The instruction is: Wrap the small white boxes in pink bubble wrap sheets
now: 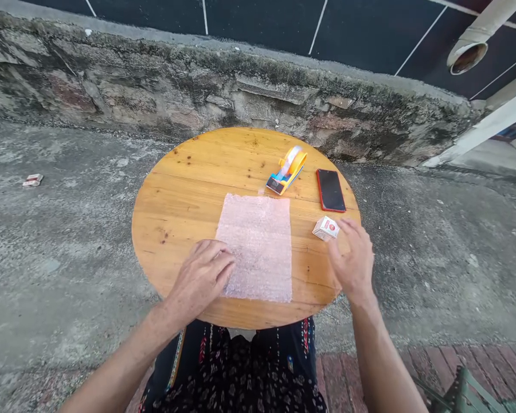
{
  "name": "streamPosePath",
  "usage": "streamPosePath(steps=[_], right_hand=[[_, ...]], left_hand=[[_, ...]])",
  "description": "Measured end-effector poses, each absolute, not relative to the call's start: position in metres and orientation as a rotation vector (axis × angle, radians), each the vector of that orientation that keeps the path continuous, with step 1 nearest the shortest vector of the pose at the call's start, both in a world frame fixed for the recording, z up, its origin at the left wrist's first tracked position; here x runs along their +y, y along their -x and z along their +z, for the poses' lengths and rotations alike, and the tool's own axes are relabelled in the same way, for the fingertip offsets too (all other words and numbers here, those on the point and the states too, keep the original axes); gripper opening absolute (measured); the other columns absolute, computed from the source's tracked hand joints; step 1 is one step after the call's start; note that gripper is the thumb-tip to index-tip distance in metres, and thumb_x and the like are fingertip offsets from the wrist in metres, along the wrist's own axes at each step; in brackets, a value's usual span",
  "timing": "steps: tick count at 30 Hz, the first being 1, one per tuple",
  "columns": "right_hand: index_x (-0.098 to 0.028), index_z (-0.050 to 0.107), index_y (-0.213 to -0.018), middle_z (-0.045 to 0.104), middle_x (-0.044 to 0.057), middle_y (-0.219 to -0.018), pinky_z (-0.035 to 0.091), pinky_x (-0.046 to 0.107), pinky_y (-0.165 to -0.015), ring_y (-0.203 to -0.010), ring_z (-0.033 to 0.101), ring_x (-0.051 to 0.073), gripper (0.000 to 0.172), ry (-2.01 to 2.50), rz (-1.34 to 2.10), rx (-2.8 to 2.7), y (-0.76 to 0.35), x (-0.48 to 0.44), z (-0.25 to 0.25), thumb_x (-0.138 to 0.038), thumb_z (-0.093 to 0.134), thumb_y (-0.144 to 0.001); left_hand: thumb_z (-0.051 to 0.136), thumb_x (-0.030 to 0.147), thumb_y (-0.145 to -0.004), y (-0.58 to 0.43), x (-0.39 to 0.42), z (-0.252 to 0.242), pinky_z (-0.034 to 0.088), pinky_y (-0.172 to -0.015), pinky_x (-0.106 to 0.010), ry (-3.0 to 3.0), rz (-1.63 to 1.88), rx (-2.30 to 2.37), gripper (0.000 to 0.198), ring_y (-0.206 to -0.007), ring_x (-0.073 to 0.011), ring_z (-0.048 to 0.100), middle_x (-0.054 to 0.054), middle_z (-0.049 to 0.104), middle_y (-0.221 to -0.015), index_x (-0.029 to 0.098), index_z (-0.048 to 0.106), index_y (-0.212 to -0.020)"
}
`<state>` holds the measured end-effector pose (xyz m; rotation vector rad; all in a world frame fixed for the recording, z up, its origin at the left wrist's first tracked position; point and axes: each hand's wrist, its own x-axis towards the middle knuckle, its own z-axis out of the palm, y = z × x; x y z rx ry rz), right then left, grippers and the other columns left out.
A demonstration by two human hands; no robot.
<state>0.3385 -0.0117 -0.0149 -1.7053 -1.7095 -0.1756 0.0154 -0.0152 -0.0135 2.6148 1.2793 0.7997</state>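
A pinkish translucent sheet, probably bubble wrap (260, 246), lies flat on the round wooden table (172, 195). My left hand (208, 267) rests over the sheet's left edge, fingers loosely bent, with nothing visible in its grasp. On the right, my right hand (352, 252) is beside a small white box with red print (325, 228). Its thumb and fingers are spread apart near the box's right side; whether they touch it I cannot tell.
Beyond the sheet stands a yellow and blue tape dispenser (287, 170). A phone in a red case (331, 190) lies near the table's right edge. A stone wall (198, 97) runs behind the table, and a crumpled packet (33, 180) is on the ground at left.
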Motion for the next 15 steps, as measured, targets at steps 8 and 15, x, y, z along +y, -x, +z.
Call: streamPosePath(steps=[8,15], right_hand=[[-0.005,0.042,-0.142,0.043,0.017,-0.147,0.035,0.045,-0.114,-0.138,0.036,0.025,0.059,1.512,0.294,-2.232,-0.214,-0.028,-0.051,-0.005,0.036,-0.083],[-0.009,0.034,-0.147,0.032,0.014,-0.155,0.023,0.050,-0.117,-0.144,0.025,0.028,0.062,1.737,0.120,-2.294,-0.230,-0.042,-0.064,-0.034,0.048,-0.092]], left_hand=[[0.042,0.021,-0.093,-0.058,-0.007,-0.048,0.039,-0.109,-0.046,-2.779,0.539,1.294,0.044,-0.131,-0.0311,0.045,-0.022,0.049,-0.140,0.001,0.048,-0.133],[0.041,0.051,-0.094,-0.032,-0.012,-0.062,0.020,-0.119,-0.051,-2.798,0.368,1.361,0.069,-0.146,-0.0330,0.020,-0.020,0.026,-0.155,0.004,0.034,-0.145]])
